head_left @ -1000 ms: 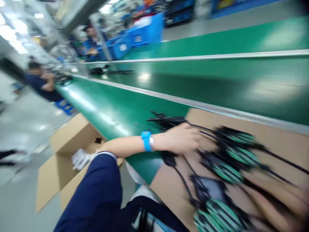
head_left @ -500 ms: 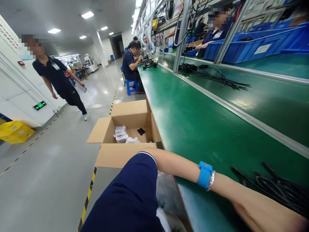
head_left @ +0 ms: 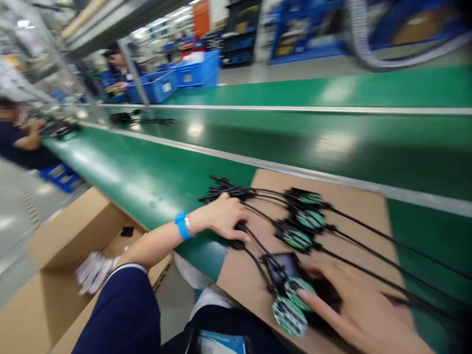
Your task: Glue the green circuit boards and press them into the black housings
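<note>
My left hand [head_left: 225, 216], with a blue wristband [head_left: 181, 224] on the wrist, rests on a bundle of black cables [head_left: 224, 189] at the left end of a brown cardboard sheet [head_left: 354, 206]; its fingers curl over the cables. My right hand [head_left: 354, 312] lies low at the right with fingers stretched toward round green circuit boards [head_left: 289, 314] and a small black box [head_left: 282, 268]. More green boards [head_left: 304, 216] with black leads lie in a row on the sheet.
The sheet lies on a long green bench [head_left: 155, 172] beside a green conveyor [head_left: 295, 142]. An open cardboard box [head_left: 73, 255] with white items stands on the floor at left. A seated person [head_left: 18, 137] works farther down. Blue bins [head_left: 177, 78] stand behind.
The view has swung back from the aisle and box at left to the bench. My left hand is again on the cable bundle; my right hand is now in view by the boards.
</note>
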The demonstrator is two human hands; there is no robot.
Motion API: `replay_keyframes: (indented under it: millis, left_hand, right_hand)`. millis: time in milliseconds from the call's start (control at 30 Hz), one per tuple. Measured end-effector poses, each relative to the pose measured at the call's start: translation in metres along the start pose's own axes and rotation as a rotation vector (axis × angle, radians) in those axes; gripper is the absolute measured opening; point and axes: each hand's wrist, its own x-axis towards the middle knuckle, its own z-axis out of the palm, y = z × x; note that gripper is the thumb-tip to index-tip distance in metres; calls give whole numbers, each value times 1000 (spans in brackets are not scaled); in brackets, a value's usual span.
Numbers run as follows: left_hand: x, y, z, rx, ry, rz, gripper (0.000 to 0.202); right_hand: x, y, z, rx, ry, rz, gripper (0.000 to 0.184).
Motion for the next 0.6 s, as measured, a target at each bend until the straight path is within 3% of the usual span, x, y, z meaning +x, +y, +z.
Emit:
replay_keyframes:
  millis: [133, 267, 400, 600]
  left_hand:
    - [0, -6, -7, 27, 13, -12, 52]
    - [11, 25, 2, -148, 27, 136, 62]
    - [19, 53, 18, -220, 38, 113, 79]
    - [20, 55, 23, -242, 62, 122, 79]
  right_hand:
    - [15, -25, -11, 17, 3, 135, 26]
    - [23, -31, -16, 70, -8, 146, 21]
    - [23, -37, -10, 24, 43, 95, 15]
    - [21, -38, 6, -95, 117, -65, 11]
